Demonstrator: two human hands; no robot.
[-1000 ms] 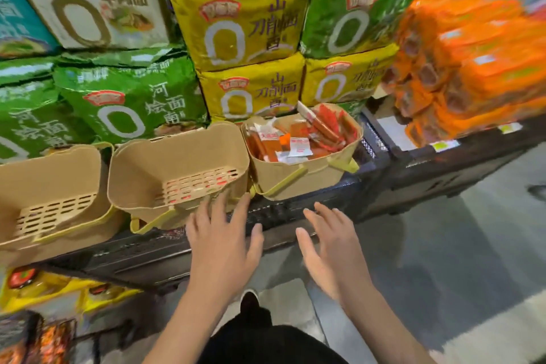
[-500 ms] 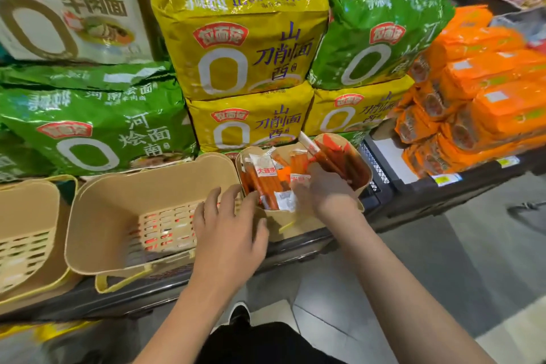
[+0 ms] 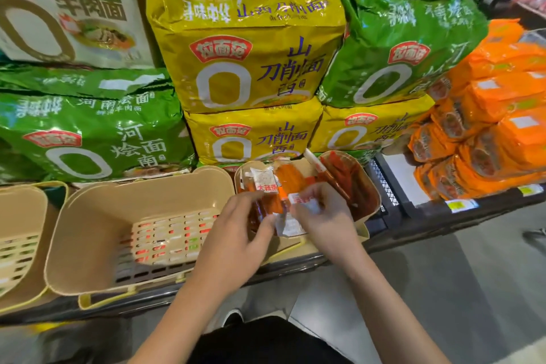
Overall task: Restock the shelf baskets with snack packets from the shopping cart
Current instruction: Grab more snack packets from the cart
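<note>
left hand (image 3: 236, 233) and right hand (image 3: 322, 216) both gripped snack packets (image 3: 267, 195) in the filled basket (image 3: 365, 186), beside 1 empty basket (image 3: 97, 216)

Standing on a grey smooth floor (image 3: 443, 289), facing a dark metal shelf ledge (image 3: 428, 216). Stacking behind: large yellow foil noodle bags (image 3: 245, 47), green foil noodle bags (image 3: 88, 139), orange plastic noodle packs (image 3: 502, 115). Showing yellow price tags (image 3: 461, 204) on edge.
</note>
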